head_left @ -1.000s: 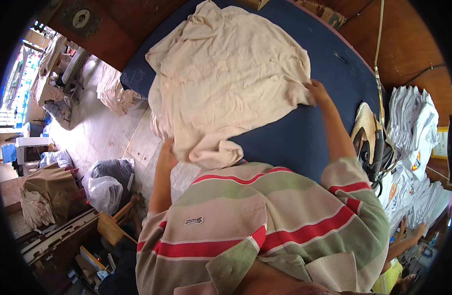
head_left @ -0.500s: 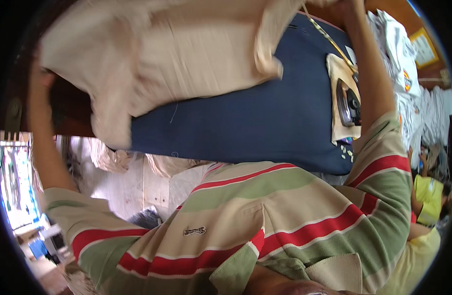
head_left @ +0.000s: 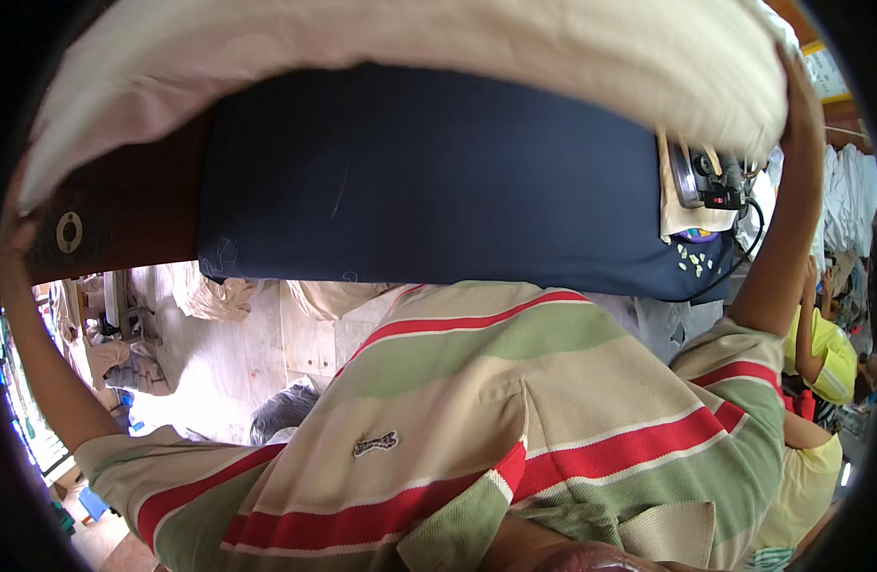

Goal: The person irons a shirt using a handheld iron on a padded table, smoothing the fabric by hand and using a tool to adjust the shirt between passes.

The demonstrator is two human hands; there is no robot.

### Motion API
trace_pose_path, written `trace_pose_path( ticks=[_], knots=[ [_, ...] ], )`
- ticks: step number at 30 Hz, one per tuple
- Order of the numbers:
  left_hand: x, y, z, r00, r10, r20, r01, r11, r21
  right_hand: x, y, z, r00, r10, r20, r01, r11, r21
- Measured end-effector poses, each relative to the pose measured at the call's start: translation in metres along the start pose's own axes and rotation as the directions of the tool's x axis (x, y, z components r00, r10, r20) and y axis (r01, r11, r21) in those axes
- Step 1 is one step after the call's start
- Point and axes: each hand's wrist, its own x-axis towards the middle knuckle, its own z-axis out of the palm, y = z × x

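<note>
- cream cloth garment (head_left: pixel 410 57) spans the top of the view, lifted clear above the counter, stretched wide between both raised arms so it hangs flat.
- left hand (head_left: pixel 19 234) sits at the far left rim by the cloth's edge; whether its fingers are clenched cannot be told.
- dark blue padded counter (head_left: pixel 438 181) lies bare beneath the cloth.
- iron (head_left: pixel 701 176) rests on a pale pad at the counter's right end, out of the way.
- right hand (head_left: pixel 799 95) grasps the cloth's right edge, fingers closed on it.
</note>
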Motion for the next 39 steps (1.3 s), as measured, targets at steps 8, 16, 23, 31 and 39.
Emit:
trace_pose_path(
  ticks=[8, 16, 23, 31, 39],
  knots=[
    [-0.015, -0.269, 0.191, 0.448, -0.494, 0.745, 0.715, 0.699, 0.033, -0.119, 0.226, 0.014, 0.804, 0.543, 0.243, -0.564, 0.825, 0.025],
    [-0.144, -0.324, 0.229, 0.937, 0.0, 0.35, -0.108, 0.951, 0.289, -0.211, 0.245, 0.02, 0.833, 0.527, 0.169, -0.534, 0.846, -0.006],
    [-0.143, -0.341, 0.217, 0.997, 0.054, 0.06, -0.07, 0.951, 0.302, -0.192, 0.242, 0.021, 0.949, 0.314, 0.018, -0.315, 0.948, 0.045],
    [-0.121, -0.202, 0.074, 0.882, 0.047, 0.47, 0.289, 0.733, -0.616, -0.181, 0.16, 0.004, 0.841, 0.337, 0.422, -0.421, 0.899, 0.12],
    [-0.194, -0.227, 0.087, 0.692, -0.424, 0.584, 0.693, 0.617, -0.373, -0.256, 0.183, -0.03, 0.832, 0.397, 0.387, -0.379, 0.917, -0.126]
  ],
)
